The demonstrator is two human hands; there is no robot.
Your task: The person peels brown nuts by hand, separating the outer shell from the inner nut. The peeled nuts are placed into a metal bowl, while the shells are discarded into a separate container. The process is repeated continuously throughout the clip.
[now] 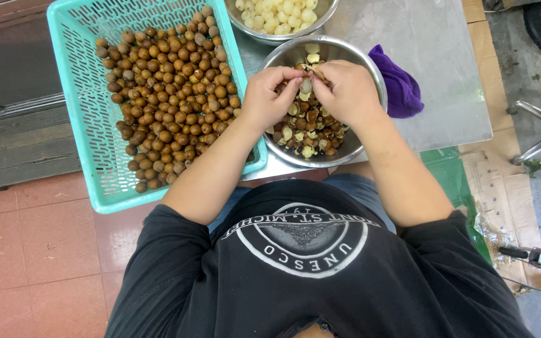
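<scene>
Left hand (269, 95) and right hand (345, 91) pinch one fruit (306, 85) (fingertips touching); wrists bent.

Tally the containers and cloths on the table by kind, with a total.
Metal bowls: 2, one of empty shells, one of peeled pale fruit
Turquoise plastic basket: 1
Purple cloth: 1
Total: 4

My bowl (370, 69) is shiny, smooth metal. The basket (76, 94) is matt turquoise plastic mesh. The fruits (170, 94) have dull, rough brown shells. The rag (402, 87) is soft purple cloth.
</scene>
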